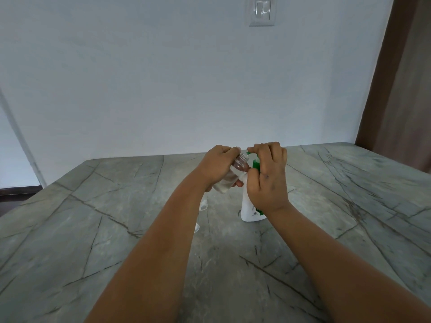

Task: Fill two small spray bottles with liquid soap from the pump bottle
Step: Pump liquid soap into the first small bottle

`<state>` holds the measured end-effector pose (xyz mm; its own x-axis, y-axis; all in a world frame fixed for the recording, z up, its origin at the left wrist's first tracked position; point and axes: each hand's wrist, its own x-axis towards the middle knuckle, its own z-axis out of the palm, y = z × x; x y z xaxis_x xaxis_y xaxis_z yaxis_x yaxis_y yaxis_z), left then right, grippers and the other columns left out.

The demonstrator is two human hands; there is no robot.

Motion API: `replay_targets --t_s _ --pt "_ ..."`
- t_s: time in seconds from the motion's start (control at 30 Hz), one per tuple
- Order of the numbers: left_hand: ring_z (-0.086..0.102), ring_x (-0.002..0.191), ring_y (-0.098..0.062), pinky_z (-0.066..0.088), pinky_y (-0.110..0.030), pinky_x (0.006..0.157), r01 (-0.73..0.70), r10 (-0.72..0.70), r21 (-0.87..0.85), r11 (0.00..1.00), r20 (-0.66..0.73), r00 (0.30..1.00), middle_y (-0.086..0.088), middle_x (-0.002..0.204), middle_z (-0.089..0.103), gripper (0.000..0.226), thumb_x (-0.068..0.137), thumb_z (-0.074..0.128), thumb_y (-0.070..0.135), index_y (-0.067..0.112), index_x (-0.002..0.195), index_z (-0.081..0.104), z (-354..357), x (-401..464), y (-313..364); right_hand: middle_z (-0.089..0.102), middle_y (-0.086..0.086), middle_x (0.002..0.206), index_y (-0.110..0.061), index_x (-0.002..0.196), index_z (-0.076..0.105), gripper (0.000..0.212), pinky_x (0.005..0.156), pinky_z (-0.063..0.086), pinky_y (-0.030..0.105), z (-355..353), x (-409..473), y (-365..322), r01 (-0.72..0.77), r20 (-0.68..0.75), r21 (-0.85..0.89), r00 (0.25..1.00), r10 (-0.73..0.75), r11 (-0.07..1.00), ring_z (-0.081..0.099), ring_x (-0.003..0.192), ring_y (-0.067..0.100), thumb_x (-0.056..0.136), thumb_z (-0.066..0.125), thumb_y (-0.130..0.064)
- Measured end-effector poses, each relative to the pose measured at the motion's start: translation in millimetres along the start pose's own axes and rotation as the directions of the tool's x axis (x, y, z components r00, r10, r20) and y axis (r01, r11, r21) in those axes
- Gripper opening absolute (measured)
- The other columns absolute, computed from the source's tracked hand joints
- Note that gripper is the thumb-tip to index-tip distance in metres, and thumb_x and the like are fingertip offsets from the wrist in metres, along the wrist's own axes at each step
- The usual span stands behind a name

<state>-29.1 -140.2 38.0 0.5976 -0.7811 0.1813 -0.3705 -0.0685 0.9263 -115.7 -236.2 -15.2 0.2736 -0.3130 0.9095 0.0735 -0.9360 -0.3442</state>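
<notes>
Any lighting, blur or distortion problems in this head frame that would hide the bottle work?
Head view: dim, flat light with only soft shadows on the marble table; wide-angle bending at the edges; the clear spray bottle in the left hand is soft and low-contrast; the right hand covers much of the pump bottle.

Left hand (219, 165) wrapped around a small clear spray bottle (231, 174), tilted, open threaded neck up against the green spout. Right hand (268, 178) on top of the white pump bottle (250, 209), fingers curled over the green pump head (256, 164). Pump bottle upright on the grey veined stone table (116, 229). Small clear pieces (203, 203) just behind the left forearm, partly hidden. Light switch (262, 11) high on the white wall.
</notes>
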Motion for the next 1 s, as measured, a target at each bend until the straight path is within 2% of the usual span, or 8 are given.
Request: replay_targets --t_s 0.27,0.5,0.6,0.87,1.0 --pt "0.07 0.057 -0.032 0.057 -0.034 0.057 0.002 -0.002 -0.01 1.0 -0.002 1.0 -0.008 0.075 0.074 0.04 0.105 0.043 0.029 0.002 0.086 0.066 -0.1 -1.6 0.3 0.042 -0.005 0.098 -0.005 0.092 0.057 0.03 0.072 0.031 0.021 1.4 1.8 1.3 0.013 -0.028 0.026 1.0 -0.013 1.0 0.04 0.091 0.02 0.072 0.035 -0.012" --pt "0.069 0.057 -0.034 0.057 -0.035 0.058 -0.005 0.005 -0.008 1.0 -0.007 1.0 -0.006 0.073 0.073 0.041 0.105 0.044 0.029 0.004 0.079 0.065 0.5 -1.4 0.5 0.051 0.01 0.102 -0.004 0.099 0.057 0.036 0.075 0.036 0.027 0.8 0.5 0.1 0.0 -0.016 0.022 1.0 0.0 1.0 0.042 0.091 0.023 0.072 0.035 -0.013" --pt "0.069 0.055 -0.033 0.057 -0.034 0.056 -0.005 0.005 -0.011 1.0 -0.007 1.0 -0.004 0.071 0.073 0.041 0.105 0.043 0.029 0.003 0.08 0.064 0.1 -1.1 0.3 0.051 0.009 0.102 -0.004 0.099 0.058 0.037 0.074 0.037 0.028 0.9 0.9 -0.6 -0.004 -0.011 0.019 1.0 0.004 1.0 0.042 0.093 0.023 0.072 0.035 -0.013" --pt "0.07 0.058 -0.034 0.058 -0.041 0.065 0.003 -0.003 -0.008 1.0 -0.006 1.0 -0.009 0.077 0.074 0.04 0.104 0.044 0.029 0.0 0.086 0.066 1.2 -0.1 -0.8 0.052 0.007 0.098 -0.004 0.092 0.057 0.031 0.074 0.035 0.024 2.2 1.7 3.4 0.002 -0.019 0.014 1.0 -0.001 1.0 0.041 0.091 0.022 0.072 0.035 -0.011" --pt "0.071 0.06 -0.036 0.056 -0.038 0.061 0.003 -0.003 -0.001 1.0 -0.012 1.0 -0.009 0.077 0.074 0.041 0.105 0.044 0.029 -0.001 0.088 0.065 0.9 -0.1 -1.1 0.052 0.009 0.1 -0.004 0.096 0.058 0.034 0.076 0.032 0.024 1.8 0.2 2.8 0.006 -0.003 -0.002 1.0 -0.006 1.0 0.04 0.092 0.02 0.072 0.036 -0.013"
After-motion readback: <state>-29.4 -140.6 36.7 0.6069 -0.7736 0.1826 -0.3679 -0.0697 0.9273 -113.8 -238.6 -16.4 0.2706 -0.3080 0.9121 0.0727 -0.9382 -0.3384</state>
